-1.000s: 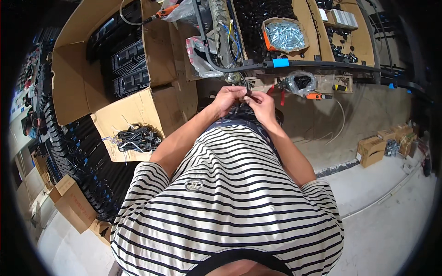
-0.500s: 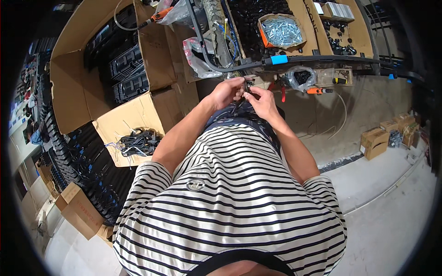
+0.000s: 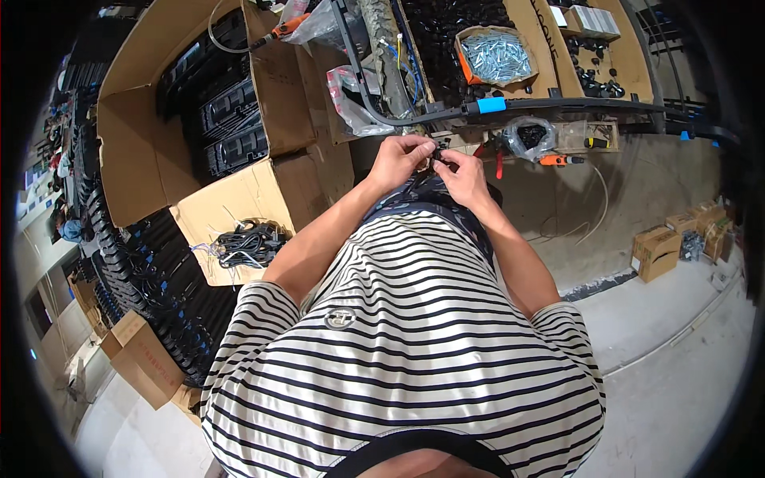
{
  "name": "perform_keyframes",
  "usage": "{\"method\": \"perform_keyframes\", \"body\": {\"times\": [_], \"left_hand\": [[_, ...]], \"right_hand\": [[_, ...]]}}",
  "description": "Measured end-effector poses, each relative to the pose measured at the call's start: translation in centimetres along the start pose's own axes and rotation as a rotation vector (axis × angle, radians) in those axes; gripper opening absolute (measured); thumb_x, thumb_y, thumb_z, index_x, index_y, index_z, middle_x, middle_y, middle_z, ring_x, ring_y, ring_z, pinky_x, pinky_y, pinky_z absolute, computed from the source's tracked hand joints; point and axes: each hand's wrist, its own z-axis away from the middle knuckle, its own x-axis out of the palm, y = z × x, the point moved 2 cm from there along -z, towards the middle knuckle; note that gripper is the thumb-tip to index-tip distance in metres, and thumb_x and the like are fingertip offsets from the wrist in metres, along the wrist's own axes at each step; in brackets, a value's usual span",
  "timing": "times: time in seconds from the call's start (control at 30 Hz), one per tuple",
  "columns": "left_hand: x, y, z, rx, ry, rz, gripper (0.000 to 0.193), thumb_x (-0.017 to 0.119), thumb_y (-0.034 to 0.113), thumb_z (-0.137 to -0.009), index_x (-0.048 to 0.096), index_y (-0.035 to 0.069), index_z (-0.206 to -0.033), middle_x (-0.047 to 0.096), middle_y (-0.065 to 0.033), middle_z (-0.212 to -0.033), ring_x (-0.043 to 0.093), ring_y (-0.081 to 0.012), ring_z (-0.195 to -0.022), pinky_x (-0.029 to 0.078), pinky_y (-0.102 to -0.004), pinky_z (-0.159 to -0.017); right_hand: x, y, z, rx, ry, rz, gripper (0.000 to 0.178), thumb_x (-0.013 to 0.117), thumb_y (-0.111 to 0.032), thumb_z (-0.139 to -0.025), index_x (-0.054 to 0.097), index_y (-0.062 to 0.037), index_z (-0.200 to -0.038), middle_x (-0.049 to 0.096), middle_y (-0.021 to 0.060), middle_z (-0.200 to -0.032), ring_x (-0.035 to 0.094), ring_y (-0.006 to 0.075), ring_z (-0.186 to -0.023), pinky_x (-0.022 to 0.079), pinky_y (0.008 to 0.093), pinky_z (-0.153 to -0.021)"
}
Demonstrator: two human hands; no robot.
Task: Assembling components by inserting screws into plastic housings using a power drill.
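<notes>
Just above my lap, my left hand (image 3: pixel 396 165) and my right hand (image 3: pixel 464 180) come together with fingertips pinched. Between them is a small black part (image 3: pixel 437 151), mostly covered by the fingers and too small to name. Both thumbs and forefingers press on it from either side. Right beyond the hands runs a bent black frame bar (image 3: pixel 446 114) with a strip of blue tape (image 3: pixel 491 105) around it. Near my right hand lie red-handled pliers (image 3: pixel 499 162) and a clear plastic bag (image 3: pixel 529 137) of small black pieces.
Beyond the bar, a small carton holds silver screws (image 3: pixel 498 57). A large open cardboard box (image 3: pixel 131 151) with black units stands at left. Coiled black cables (image 3: pixel 247 243) lie on its flap. An orange-black tool (image 3: pixel 560 160) with a hose sits at right. Small cartons (image 3: pixel 658 253) stand on the floor.
The whole view has shifted slightly, so the surroundings sit a little farther right. My left fingers have closed in over the small black part; my right hand stays beside it.
</notes>
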Motion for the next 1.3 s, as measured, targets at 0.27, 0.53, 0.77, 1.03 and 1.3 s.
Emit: {"method": "perform_keyframes", "body": {"times": [0.27,0.53,0.77,1.03,1.3], "left_hand": [[0.4,-0.3,0.2,0.078,-0.043,-0.132,0.02,0.064,0.012,-0.092,0.066,-0.004,-0.104,0.066,-0.0036,-0.084,0.058,-0.0075,-0.072,0.049,-0.0237,-0.065],[0.8,-2.3,-0.1,-0.078,-0.022,-0.015,0.021,0.06,0.013,-0.094,0.063,-0.004,-0.106,0.065,-0.0027,-0.091,0.058,-0.0082,-0.08,0.049,-0.0246,-0.074],[0.4,-1.6,0.3,-0.047,-0.069,-0.155,0.023,0.059,0.016,-0.095,0.063,-0.004,-0.106,0.064,-0.0014,-0.083,0.053,-0.0071,-0.073,0.046,-0.0246,-0.069],[0.6,-1.8,0.5,-0.219,-0.092,0.177,0.025,0.057,0.017,-0.096,0.064,-0.003,-0.11,0.065,-0.0032,-0.092,0.053,-0.0077,-0.078,0.044,-0.0228,-0.072],[1.0,-2.0,-0.3,-0.356,-0.201,0.766,0.028,0.06,0.016,-0.094,0.06,-0.001,-0.115,0.064,-0.0075,-0.103,0.056,-0.0095,-0.082,0.047,-0.0234,-0.076]], "right_hand": [[0.0,-0.4,0.2,0.025,-0.012,-0.091,0.024,0.067,-0.013,-0.082,0.068,0.0028,-0.1,0.07,0.0158,-0.083,0.068,0.0184,-0.074,0.051,0.0303,-0.068],[0.2,-0.4,0.6,0.093,0.048,0.013,0.021,0.065,-0.015,-0.082,0.068,-0.0004,-0.098,0.068,0.0197,-0.084,0.069,0.0295,-0.076,0.053,0.0338,-0.068],[0.5,3.7,0.5,0.148,-0.014,-0.465,0.018,0.063,-0.014,-0.085,0.068,-0.0015,-0.097,0.07,0.0175,-0.085,0.069,0.0311,-0.074,0.053,0.035,-0.065],[3.2,25.0,-6.1,0.78,0.272,0.853,0.072,0.062,-0.06,-0.08,0.055,-0.005,-0.125,0.039,0.0205,-0.138,0.037,0.0411,-0.127,0.04,0.0592,-0.094],[2.2,34.5,-7.9,0.497,0.011,1.2,0.03,0.051,-0.031,-0.089,0.062,-0.0135,-0.111,0.061,0.0126,-0.102,0.058,0.0254,-0.096,0.047,0.0461,-0.076]]}}
